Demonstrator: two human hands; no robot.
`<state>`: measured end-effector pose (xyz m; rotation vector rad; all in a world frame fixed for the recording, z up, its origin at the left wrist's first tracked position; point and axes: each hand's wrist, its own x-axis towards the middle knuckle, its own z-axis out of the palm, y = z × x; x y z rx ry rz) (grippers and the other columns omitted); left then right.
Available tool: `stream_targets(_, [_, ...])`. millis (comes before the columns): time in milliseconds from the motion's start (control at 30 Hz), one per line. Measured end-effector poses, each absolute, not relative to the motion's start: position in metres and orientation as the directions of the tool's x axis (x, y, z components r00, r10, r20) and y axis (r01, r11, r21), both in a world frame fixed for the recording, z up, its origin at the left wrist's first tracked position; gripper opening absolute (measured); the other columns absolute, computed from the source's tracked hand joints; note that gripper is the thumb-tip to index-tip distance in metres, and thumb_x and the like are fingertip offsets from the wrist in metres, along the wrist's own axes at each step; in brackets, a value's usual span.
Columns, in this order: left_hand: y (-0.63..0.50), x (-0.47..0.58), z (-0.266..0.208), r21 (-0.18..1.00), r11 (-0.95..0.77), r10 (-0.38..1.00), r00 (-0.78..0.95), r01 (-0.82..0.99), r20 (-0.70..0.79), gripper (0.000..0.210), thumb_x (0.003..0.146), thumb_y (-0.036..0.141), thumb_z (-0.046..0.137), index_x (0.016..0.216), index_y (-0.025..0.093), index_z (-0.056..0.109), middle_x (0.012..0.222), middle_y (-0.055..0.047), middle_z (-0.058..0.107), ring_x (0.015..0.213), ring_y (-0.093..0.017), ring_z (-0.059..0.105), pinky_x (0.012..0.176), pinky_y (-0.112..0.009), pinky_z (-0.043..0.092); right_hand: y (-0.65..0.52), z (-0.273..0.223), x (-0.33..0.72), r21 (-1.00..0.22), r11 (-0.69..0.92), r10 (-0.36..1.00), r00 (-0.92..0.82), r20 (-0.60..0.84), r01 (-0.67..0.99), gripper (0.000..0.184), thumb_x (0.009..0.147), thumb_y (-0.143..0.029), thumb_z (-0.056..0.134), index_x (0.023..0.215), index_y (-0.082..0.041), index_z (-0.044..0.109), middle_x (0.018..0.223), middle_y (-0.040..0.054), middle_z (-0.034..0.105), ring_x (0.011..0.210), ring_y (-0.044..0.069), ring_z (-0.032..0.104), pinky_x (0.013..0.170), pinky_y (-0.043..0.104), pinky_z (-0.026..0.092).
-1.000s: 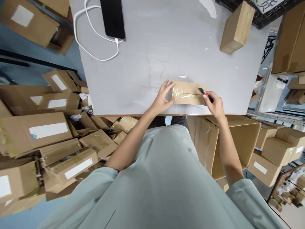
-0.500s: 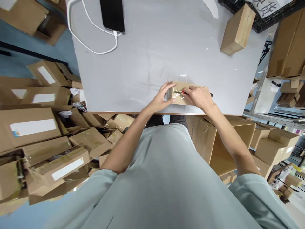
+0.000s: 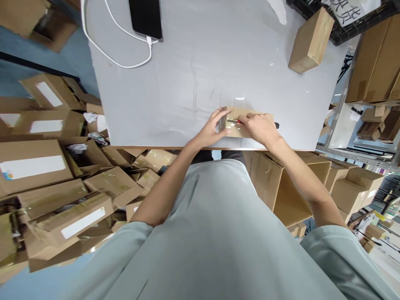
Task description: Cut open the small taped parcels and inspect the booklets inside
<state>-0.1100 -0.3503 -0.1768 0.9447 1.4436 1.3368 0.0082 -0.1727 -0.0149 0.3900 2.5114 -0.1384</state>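
A small cardboard box [image 3: 266, 111] with clear tape on its top lies near the front edge of the table. My left hand [image 3: 213, 127] steadies its left end, thumb on the near side and fingers on the far side. Wrapped round a slim knife [image 3: 276, 125] is my right hand [image 3: 261, 128], resting over the box's right part. The knife shows a red collar and a black handle end; its thin dark tip points left and touches the taped top near the left end. My palm hides most of the handle.
On the grey table [image 3: 175, 83] lie a phone [image 3: 145, 18] with a white cable [image 3: 125, 66] and, at the far right, another cardboard box [image 3: 309, 41] beside a black crate [image 3: 340, 35]. Piled cartons [image 3: 109, 183] fill the left floor; a large open carton [image 3: 290, 196] stands at right.
The view has shifted slightly. My hands, the knife and the small box keep nearly the same position, with the knife's tip still at the taped left end.
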Motion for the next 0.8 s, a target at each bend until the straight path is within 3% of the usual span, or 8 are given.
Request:
stream_targets(167, [-0.351,-0.112,-0.173,0.989,0.128,0.953,-0.267,-0.077,-0.144,0.094,0.093,0.078,0.075,0.169,0.031,0.047,0.186,-0.015,0.026,0.174,-0.042,0.019,0.136,-0.062,0.036,-0.18,-0.008,-0.001,0.014,0.949,0.257,-0.747,-0.613,0.315,0.041,0.119,-0.027,0.036,0.134,-0.018,0.073,0.108,0.0177,0.081,0.093,0.031,0.077,0.083,0.042,0.049])
stream_targets(367, [-0.352,-0.113,-0.17,0.985,0.166,0.957,-0.235,-0.046,-0.172,0.094,0.095,0.078,0.071,0.171,0.031,0.043,0.186,-0.016,0.023,0.175,-0.041,0.017,0.133,-0.061,0.04,-0.196,0.002,-0.021,0.061,0.972,0.214,-0.745,-0.632,0.227,0.041,0.119,-0.032,0.039,0.132,-0.013,0.072,0.102,0.0201,0.081,0.098,0.031,0.079,0.082,0.037,0.051])
stream_targets(533, [-0.353,-0.114,-0.17,0.98,0.2,0.95,-0.244,-0.006,-0.195,0.094,0.095,0.08,0.07,0.171,0.032,0.044,0.186,-0.017,0.024,0.174,-0.041,0.018,0.129,-0.062,0.045,-0.204,0.016,-0.033,0.108,0.98,0.195,-0.683,-0.704,0.168,0.036,0.116,-0.026,0.044,0.133,-0.009,0.07,0.109,0.024,0.081,0.102,0.031,0.079,0.08,0.035,0.051])
stream_targets(800, [-0.351,-0.117,-0.172,0.973,0.224,0.945,-0.258,0.061,-0.201,0.09,0.097,0.078,0.07,0.17,0.032,0.045,0.186,-0.017,0.024,0.173,-0.04,0.024,0.129,-0.06,0.046,-0.198,0.016,-0.021,0.11,0.98,0.196,-0.692,-0.694,0.166,0.034,0.113,-0.018,0.042,0.131,-0.008,0.07,0.113,0.0262,0.081,0.099,0.032,0.078,0.078,0.036,0.051])
